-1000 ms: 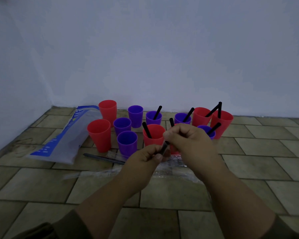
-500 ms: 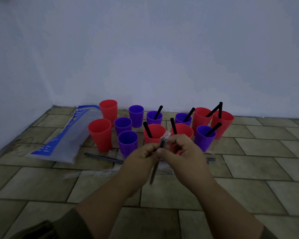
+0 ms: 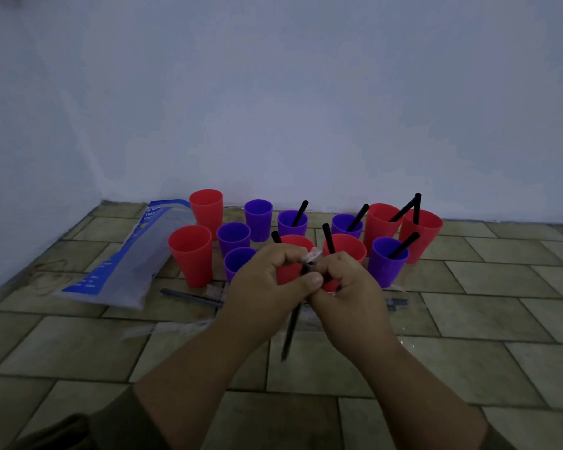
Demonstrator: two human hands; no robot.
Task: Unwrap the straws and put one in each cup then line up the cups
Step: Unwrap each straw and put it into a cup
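Several red and purple cups stand on the tiled floor by the wall. A red cup and a purple cup on the left hold nothing; a purple cup and others on the right hold black straws. In front of the cups my left hand and my right hand meet, both pinching the top of a wrapped black straw that hangs down between them. A bit of clear wrapper sticks up above my fingers.
A blue and clear plastic bag lies left of the cups. Wrapped straws and loose clear wrappers lie on the floor behind and under my hands. The wall runs close behind the cups.
My hands came together and dropped slightly. The straw now hangs upright below them, and the wrapper's end shows above my fingers.
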